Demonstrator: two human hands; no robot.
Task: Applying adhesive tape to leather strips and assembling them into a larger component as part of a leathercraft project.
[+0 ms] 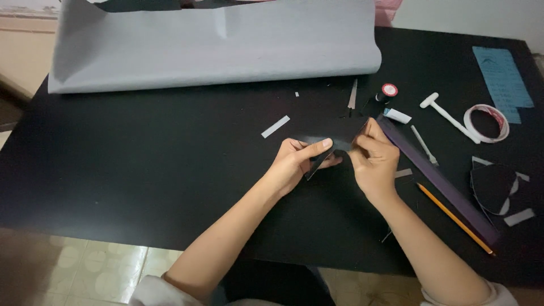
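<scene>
Black-covered table (141,170), grey sheet (215,45) lying rolled at back. Below that sheet, left hand (294,164) and right hand (374,161) pinching a black paper piece (334,136), folding partly done; cut shapes (493,184) waiting rightward.

Around the black sheet (141,170) covering the table, the following are counted: one large grey paper sheet (215,42) at its far edge, one tape roll (486,123), one yellow pencil (455,218), one long dark ruler (436,180), one blue card (503,82), one white T-shaped tool (445,113) and two hands.
</scene>
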